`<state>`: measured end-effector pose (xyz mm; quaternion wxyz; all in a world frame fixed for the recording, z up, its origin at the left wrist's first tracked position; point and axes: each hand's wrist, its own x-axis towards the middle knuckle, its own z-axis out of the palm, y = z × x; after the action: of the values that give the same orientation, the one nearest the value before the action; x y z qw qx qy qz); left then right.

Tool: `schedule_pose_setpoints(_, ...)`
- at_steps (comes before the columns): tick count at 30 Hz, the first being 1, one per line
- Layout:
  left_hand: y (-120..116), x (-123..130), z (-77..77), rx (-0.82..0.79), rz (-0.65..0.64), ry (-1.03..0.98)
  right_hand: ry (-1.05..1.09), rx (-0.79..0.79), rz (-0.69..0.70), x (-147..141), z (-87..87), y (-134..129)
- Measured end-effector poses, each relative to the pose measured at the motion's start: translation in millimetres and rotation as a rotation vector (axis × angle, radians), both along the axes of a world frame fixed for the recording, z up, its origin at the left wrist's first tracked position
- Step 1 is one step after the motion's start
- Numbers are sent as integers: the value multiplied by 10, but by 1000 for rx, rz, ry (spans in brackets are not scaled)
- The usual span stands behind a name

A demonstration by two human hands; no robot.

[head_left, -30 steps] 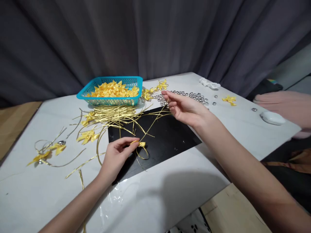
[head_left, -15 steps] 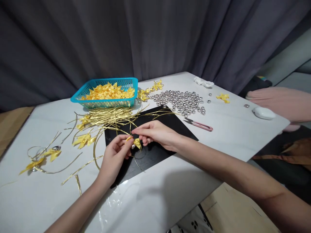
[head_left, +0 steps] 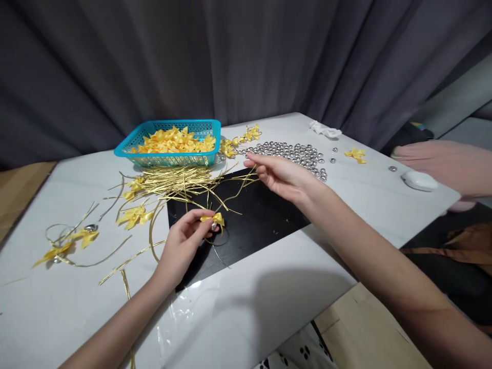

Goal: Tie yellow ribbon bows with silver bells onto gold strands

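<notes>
My left hand [head_left: 188, 233] pinches a yellow ribbon bow [head_left: 216, 219] with a silver heart-shaped bead [head_left: 214, 226] at its front, above the black mat [head_left: 265, 225]. A thin tie end dangles below the bow. Up and to the right, my right hand [head_left: 282, 177] is closed in a pinch. A gold twist tie [head_left: 234, 196] curves from near the bow up to its fingers and appears gripped there. Behind the mat lies a pile of gold twist ties [head_left: 172, 182]. Silver beads [head_left: 295, 152] spread behind my right hand, which partly covers them.
A blue basket [head_left: 169, 160] of yellow bows stands at the back left. Several bows with ties [head_left: 134, 217] lie left of the mat. At right are a loose bow [head_left: 355, 155], a white computer mouse [head_left: 418, 180] and a white crumpled cloth [head_left: 325, 130]. Another person's pink clothing shows beyond.
My right hand has moved up and right, away from the bow, with a gold tie stretching toward it. My left hand still holds the bow. The pink-handled snips are now hidden behind my right arm.
</notes>
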<state>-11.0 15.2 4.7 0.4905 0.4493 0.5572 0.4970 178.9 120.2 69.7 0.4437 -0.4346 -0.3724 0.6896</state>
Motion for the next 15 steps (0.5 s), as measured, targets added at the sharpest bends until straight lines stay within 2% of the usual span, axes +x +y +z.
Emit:
schedule_pose_setpoints(3, -5, 18, 16, -45, 42, 27, 25, -20, -30, 39, 82, -9)
schedule_pose_setpoints(7, -5, 30, 12, -87, 63, 44, 19, 82, -52, 46, 183, -91)
schedule_pose_setpoints(15, -17, 22, 8, -93, 41, 69, -46, 213, -17, 24, 481, -433)
